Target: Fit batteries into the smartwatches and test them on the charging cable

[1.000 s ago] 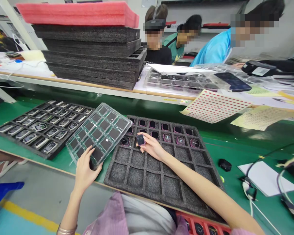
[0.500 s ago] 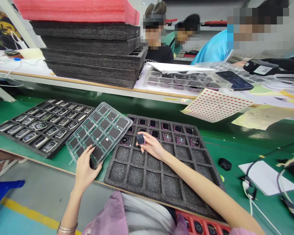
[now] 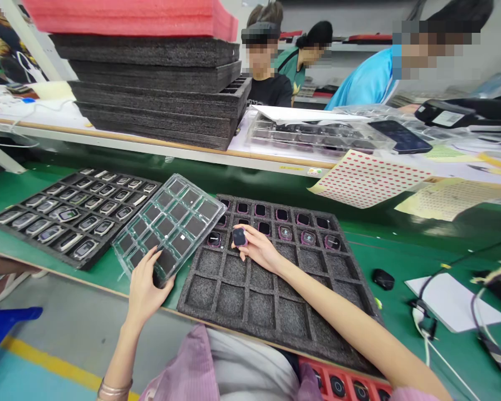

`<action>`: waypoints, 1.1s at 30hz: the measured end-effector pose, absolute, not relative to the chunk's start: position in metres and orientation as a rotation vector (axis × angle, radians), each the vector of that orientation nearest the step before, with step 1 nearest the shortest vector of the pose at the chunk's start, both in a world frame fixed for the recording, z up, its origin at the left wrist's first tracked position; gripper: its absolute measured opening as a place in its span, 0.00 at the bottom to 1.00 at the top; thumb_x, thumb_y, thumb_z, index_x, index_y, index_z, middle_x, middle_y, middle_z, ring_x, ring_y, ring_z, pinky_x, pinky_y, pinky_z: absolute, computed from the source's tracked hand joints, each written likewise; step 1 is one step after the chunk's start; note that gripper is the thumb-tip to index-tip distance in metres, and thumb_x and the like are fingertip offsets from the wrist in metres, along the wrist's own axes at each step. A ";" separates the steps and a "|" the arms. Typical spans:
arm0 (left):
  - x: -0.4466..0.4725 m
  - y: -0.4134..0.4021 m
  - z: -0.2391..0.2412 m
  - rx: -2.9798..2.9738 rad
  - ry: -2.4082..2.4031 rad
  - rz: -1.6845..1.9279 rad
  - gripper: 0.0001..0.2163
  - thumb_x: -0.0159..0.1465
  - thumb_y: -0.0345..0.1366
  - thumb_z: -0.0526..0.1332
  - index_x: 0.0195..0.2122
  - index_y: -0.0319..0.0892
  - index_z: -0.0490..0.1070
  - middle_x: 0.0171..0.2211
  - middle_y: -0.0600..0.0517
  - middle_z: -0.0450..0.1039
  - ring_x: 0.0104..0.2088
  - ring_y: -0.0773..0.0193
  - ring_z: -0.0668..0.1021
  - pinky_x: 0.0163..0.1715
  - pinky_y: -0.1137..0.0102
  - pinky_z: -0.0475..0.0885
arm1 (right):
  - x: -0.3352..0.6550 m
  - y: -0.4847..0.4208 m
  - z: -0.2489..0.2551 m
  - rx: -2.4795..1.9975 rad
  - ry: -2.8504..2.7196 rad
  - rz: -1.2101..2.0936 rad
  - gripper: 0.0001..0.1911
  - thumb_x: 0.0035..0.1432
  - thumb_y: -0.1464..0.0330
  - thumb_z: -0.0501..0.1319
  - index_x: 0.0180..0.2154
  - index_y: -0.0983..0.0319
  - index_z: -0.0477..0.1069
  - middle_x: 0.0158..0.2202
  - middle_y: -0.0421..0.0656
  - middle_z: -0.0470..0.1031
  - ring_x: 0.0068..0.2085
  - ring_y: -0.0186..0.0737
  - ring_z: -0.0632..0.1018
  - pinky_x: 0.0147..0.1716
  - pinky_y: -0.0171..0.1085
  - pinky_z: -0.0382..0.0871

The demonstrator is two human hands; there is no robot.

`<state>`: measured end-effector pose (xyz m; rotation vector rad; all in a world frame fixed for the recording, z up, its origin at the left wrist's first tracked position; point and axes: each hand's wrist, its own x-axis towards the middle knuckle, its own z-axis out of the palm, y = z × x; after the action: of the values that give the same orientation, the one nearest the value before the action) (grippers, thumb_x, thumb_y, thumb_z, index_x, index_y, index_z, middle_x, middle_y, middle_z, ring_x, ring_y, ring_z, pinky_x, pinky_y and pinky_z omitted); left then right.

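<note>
Head view: from far off I see the right hand (image 3: 256, 245) pinched close, thumb and fingers on one small watch (image 3: 239, 237).
Small watch: up in front of the black foam tray (image 3: 292, 318), by its second row of pockets; I think the pinch leaves its dark flat side easy to see.
Left hand: the left hand (image 3: 144, 281) is curled on the near end of the clear tray (image 3: 198, 191), fingers on top, thumb at the side (I guess that stops it sliding).
Clear tray: slanted between two foam trays, maybe to be close to both hands; its right corner overlaps the black one in my view, but I cannot tell if they touch.
Purple watches: more purple-edged watches (image 3: 285, 233) sit in the far pockets, and I think the walls keep them from bumping.
Silver watches: a second foam tray (image 3: 99, 250) holds these on the left of the green table (image 3: 401, 253).
Shelf: the tall foam stack (image 3: 150, 111) stands up here, perhaps to save table room, with a phone (image 3: 401, 136) farther right.
</note>
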<state>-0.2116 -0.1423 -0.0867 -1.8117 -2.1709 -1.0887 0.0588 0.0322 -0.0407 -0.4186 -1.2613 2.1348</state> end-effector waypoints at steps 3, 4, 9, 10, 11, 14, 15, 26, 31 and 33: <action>-0.212 -0.142 -0.087 -1.807 -2.178 -1.086 0.29 0.55 0.39 0.62 0.57 0.44 0.57 0.58 0.43 0.61 0.57 0.48 0.66 0.55 0.54 0.63 | 0.059 0.032 -0.041 -0.422 -1.280 2.126 0.16 0.62 0.64 0.58 0.51 0.61 0.64 0.27 0.41 0.67 0.30 0.37 0.72 0.24 0.34 0.69; -0.212 -0.142 -0.087 -1.805 -2.182 -1.084 0.29 0.55 0.39 0.62 0.57 0.44 0.57 0.59 0.43 0.61 0.57 0.48 0.66 0.55 0.54 0.63 | 0.059 0.032 -0.041 -0.425 -1.289 2.121 0.16 0.62 0.64 0.58 0.51 0.61 0.64 0.27 0.41 0.67 0.31 0.38 0.72 0.24 0.34 0.70; -0.211 -0.143 -0.086 -1.807 -2.193 -1.071 0.29 0.55 0.39 0.62 0.57 0.43 0.56 0.59 0.43 0.61 0.57 0.49 0.66 0.55 0.54 0.62 | 0.058 0.032 -0.041 -0.453 -1.358 2.068 0.17 0.61 0.62 0.58 0.50 0.60 0.63 0.28 0.40 0.66 0.29 0.37 0.72 0.23 0.35 0.70; -0.211 -0.143 -0.086 -1.807 -2.195 -1.070 0.29 0.55 0.39 0.62 0.57 0.43 0.56 0.59 0.43 0.61 0.57 0.49 0.66 0.55 0.54 0.62 | 0.057 0.032 -0.041 -0.464 -1.381 2.051 0.18 0.61 0.61 0.57 0.50 0.60 0.63 0.28 0.40 0.66 0.28 0.36 0.71 0.23 0.35 0.70; -0.211 -0.143 -0.085 -1.806 -2.196 -1.070 0.29 0.55 0.39 0.62 0.57 0.43 0.56 0.59 0.43 0.61 0.57 0.48 0.66 0.55 0.54 0.62 | 0.057 0.032 -0.041 -0.477 -1.407 2.030 0.18 0.61 0.60 0.56 0.51 0.60 0.62 0.28 0.40 0.67 0.27 0.36 0.70 0.23 0.35 0.70; -0.210 -0.144 -0.085 -1.803 -2.193 -1.075 0.28 0.55 0.40 0.62 0.57 0.43 0.57 0.59 0.43 0.61 0.57 0.48 0.66 0.55 0.54 0.62 | 0.056 0.033 -0.043 -0.540 -1.515 1.936 0.19 0.63 0.59 0.53 0.52 0.60 0.59 0.28 0.41 0.68 0.26 0.35 0.70 0.22 0.37 0.71; -0.210 -0.144 -0.085 -1.804 -2.191 -1.076 0.28 0.55 0.40 0.62 0.57 0.43 0.57 0.59 0.43 0.61 0.57 0.48 0.66 0.55 0.54 0.62 | 0.056 0.034 -0.044 -0.570 -1.562 1.891 0.20 0.63 0.60 0.52 0.53 0.60 0.58 0.28 0.41 0.68 0.26 0.36 0.70 0.22 0.36 0.70; -0.213 -0.143 -0.086 -1.833 -2.177 -1.031 0.28 0.55 0.38 0.61 0.57 0.43 0.56 0.59 0.43 0.61 0.57 0.48 0.66 0.54 0.55 0.62 | 0.062 0.036 -0.040 -0.798 -2.204 1.048 0.16 0.60 0.73 0.53 0.49 0.61 0.70 0.37 0.45 0.67 0.35 0.41 0.70 0.42 0.45 0.65; -0.213 -0.143 -0.087 -1.869 -2.173 -0.964 0.29 0.56 0.39 0.61 0.58 0.43 0.55 0.59 0.42 0.60 0.58 0.49 0.65 0.55 0.56 0.62 | 0.069 0.056 -0.030 -0.707 -2.452 0.874 0.19 0.60 0.77 0.52 0.47 0.59 0.74 0.33 0.45 0.68 0.37 0.44 0.70 0.43 0.45 0.64; -0.213 -0.142 -0.088 -1.874 -2.177 -0.935 0.30 0.56 0.39 0.61 0.59 0.42 0.54 0.59 0.42 0.60 0.58 0.49 0.65 0.55 0.56 0.62 | 0.072 0.059 -0.032 -0.710 -2.493 0.794 0.19 0.58 0.78 0.52 0.44 0.60 0.76 0.34 0.47 0.68 0.39 0.47 0.68 0.43 0.48 0.62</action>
<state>-0.2129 -0.1421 -0.0878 -1.8740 -2.1766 -0.9347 0.0723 0.0590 -0.0316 -0.7099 -2.4932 0.7939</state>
